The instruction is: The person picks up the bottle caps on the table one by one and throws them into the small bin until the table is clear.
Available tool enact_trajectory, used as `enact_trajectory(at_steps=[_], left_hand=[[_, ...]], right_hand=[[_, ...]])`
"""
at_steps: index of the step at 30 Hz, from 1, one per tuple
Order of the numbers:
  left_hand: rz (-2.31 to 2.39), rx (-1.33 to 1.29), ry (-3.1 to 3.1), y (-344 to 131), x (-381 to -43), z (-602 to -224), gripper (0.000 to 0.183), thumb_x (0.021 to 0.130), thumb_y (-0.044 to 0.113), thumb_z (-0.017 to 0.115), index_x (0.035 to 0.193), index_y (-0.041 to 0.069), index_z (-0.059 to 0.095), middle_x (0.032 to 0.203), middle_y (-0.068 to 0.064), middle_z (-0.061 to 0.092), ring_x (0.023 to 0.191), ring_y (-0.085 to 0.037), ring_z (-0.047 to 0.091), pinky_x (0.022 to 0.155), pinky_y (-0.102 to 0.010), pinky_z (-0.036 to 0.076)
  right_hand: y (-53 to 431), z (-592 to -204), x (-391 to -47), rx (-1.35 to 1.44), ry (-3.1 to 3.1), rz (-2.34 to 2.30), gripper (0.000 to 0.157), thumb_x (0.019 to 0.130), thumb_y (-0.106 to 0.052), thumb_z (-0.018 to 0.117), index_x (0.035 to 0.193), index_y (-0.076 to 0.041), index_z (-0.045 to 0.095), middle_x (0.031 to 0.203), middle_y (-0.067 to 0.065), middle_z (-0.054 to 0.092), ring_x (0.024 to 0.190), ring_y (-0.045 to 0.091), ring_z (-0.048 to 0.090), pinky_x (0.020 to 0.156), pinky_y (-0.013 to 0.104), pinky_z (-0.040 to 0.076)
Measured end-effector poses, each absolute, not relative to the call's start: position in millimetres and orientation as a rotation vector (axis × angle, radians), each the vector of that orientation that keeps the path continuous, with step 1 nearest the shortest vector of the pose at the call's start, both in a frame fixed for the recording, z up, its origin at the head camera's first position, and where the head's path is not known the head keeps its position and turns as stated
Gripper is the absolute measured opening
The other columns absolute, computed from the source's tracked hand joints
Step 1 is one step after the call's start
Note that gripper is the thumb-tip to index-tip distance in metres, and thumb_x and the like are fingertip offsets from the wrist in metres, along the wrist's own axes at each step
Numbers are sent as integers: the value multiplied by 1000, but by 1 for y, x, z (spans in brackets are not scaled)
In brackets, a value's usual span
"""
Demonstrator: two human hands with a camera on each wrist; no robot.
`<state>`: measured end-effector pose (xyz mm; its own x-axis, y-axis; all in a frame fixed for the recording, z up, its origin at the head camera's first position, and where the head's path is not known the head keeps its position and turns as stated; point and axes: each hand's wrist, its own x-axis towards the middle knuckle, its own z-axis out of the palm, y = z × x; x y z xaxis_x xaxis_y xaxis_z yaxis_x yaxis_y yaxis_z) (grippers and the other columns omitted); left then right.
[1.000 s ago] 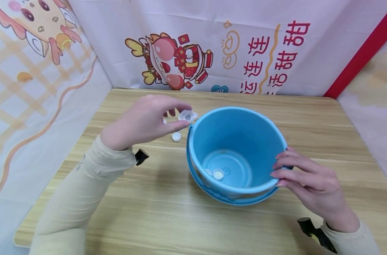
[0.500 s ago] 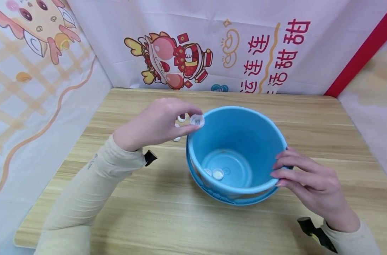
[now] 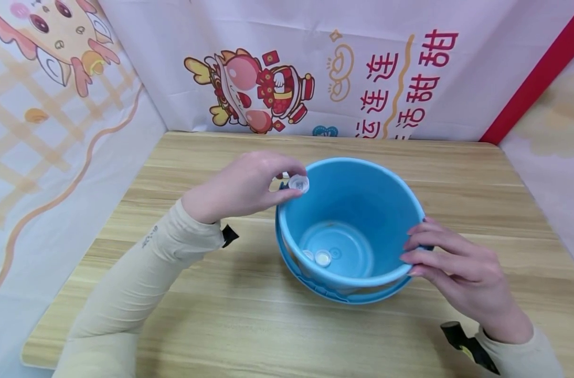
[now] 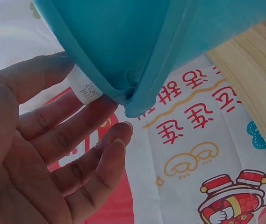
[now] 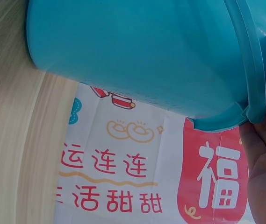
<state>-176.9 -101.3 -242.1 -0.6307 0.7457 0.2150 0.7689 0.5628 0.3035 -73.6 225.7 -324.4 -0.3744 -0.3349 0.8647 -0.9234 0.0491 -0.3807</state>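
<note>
My left hand [image 3: 249, 186] pinches a white plastic bottle cap [image 3: 298, 183] between thumb and finger, at the left rim of a blue bucket [image 3: 358, 197]. In the left wrist view, the cap [image 4: 83, 86] shows its ridged side with small print, close against the rim; the other fingers are loosely bent. My right hand [image 3: 461, 270] grips the bucket's right rim, fingers over the edge. On the bucket floor lie a white cap [image 3: 322, 258] and part of another cap [image 3: 308, 254], half hidden by the front wall.
The bucket stands upright on a wooden table [image 3: 211, 315]. Its blue handle [image 3: 348, 299] hangs down along the front. Behind the table is a printed cloth [image 3: 164, 68]. A small white bit shows behind my left fingers, mostly hidden.
My left hand has moved right and slightly down, carrying the pinched cap to the bucket's rim. It now covers the loose caps on the table. My right hand and the bucket have stayed put.
</note>
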Motion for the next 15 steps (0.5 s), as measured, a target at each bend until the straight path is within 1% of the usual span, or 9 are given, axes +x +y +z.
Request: enact_trajectory(at_steps=[5, 9, 15], left_hand=[[-564, -1355, -2715, -99, -178, -245, 41, 87, 29, 78, 122, 9, 68, 111, -4, 70, 97, -15, 64, 80, -28, 55], [-584, -1387, -2699, -100, -179, -246, 44, 85, 28, 79, 122, 6, 68, 113, -6, 70, 98, -17, 66, 82, -30, 56], [-607, -1372, -2691, -103, -178, -246, 42, 87, 25, 78, 123, 6, 68, 115, -6, 69, 101, -18, 66, 84, -33, 56]], right_hand=[[225, -325, -74, 1269, -1756, 1335, 27, 88, -13, 74, 87, 14, 72, 94, 24, 68, 108, 25, 62, 109, 38, 35], [225, -325, -75, 1268, -1750, 1344, 27, 88, -13, 74, 87, 14, 72, 94, 23, 69, 108, 25, 62, 109, 38, 35], [224, -325, -74, 1270, -1742, 1349, 27, 88, -13, 74, 87, 14, 72, 93, 23, 69, 108, 25, 62, 110, 39, 35]])
